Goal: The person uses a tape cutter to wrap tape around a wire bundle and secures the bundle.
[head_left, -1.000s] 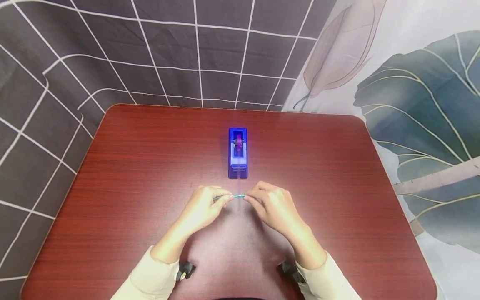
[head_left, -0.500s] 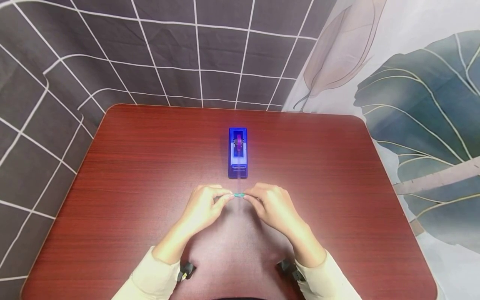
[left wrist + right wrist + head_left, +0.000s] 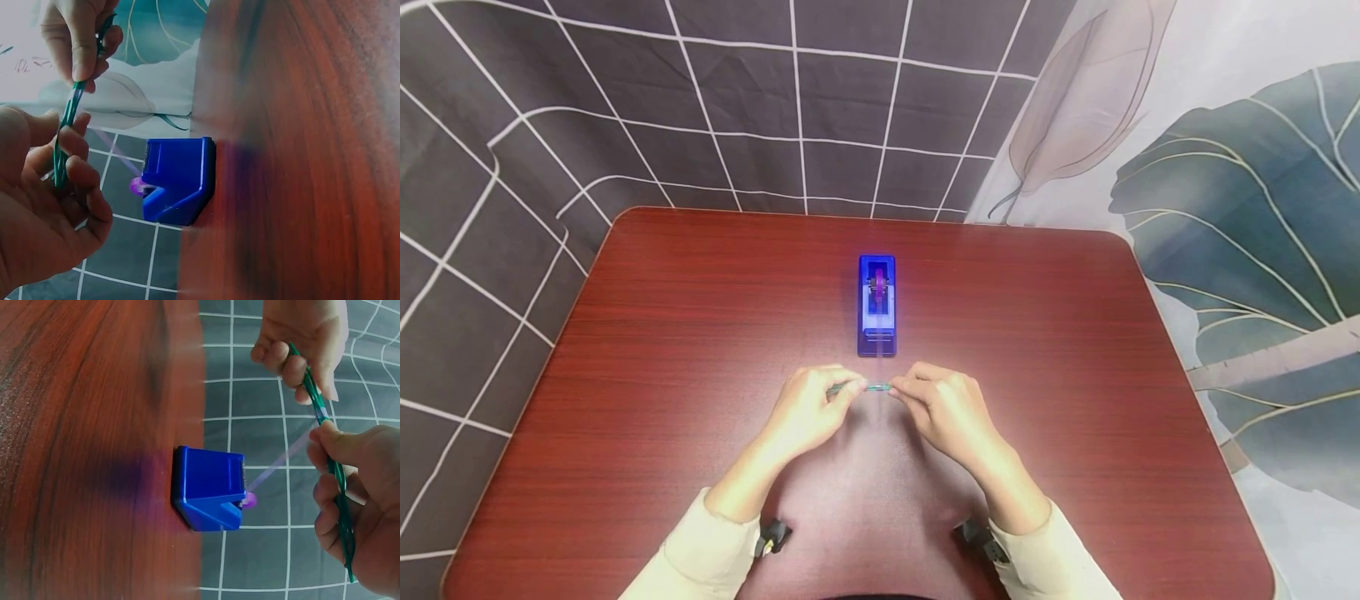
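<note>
Both hands pinch a slim bundle of thin green strands (image 3: 878, 387), held level above the table in front of the tape dispenser. My left hand (image 3: 808, 414) has its left part between thumb and fingers, and my right hand (image 3: 949, 414) grips the right part. In the right wrist view, a strip of clear purplish tape (image 3: 275, 467) runs from the dispenser to the bundle's middle, between the two hands. The blue tape dispenser (image 3: 877, 333) stands on the table with a purple-cored tape roll (image 3: 879, 285). Fingers hide much of the bundle.
The reddish-brown wooden table (image 3: 685, 333) extends around the hands. Behind it hangs a dark grey cloth with white grid lines (image 3: 737, 92), and at the right a leaf-patterned curtain (image 3: 1247, 192). Each wrist carries a small black device.
The bundle has shifted slightly away from the body, towards the dispenser. The fingers have changed their pinch a little, while both hands stay in nearly the same place. The dispenser stands where it was.
</note>
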`<action>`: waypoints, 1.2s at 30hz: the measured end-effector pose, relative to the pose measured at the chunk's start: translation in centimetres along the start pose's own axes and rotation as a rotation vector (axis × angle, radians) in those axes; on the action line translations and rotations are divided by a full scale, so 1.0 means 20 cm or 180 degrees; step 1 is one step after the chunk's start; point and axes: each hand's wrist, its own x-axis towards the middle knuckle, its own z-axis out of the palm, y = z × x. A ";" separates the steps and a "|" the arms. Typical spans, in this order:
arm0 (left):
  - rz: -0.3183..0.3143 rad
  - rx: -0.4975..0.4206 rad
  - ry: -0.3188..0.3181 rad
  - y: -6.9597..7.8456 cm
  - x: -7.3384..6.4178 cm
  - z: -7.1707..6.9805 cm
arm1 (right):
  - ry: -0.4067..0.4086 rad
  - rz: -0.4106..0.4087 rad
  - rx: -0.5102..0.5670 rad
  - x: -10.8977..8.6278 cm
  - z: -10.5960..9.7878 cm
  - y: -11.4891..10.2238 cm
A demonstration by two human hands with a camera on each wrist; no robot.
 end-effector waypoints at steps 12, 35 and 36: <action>-0.0072 -0.0316 -0.0369 -0.04 0.05 0.00 | 0.0157 -0.0080 0.0107 -0.01 0.02 0.01; 0.0177 -0.0261 0.0050 -0.02 0.02 0.03 | -0.0415 0.0596 0.0156 0.02 0.01 -0.01; 0.0195 -0.0255 0.0066 -0.02 0.02 0.03 | -0.0412 0.0600 0.0169 0.03 0.01 -0.01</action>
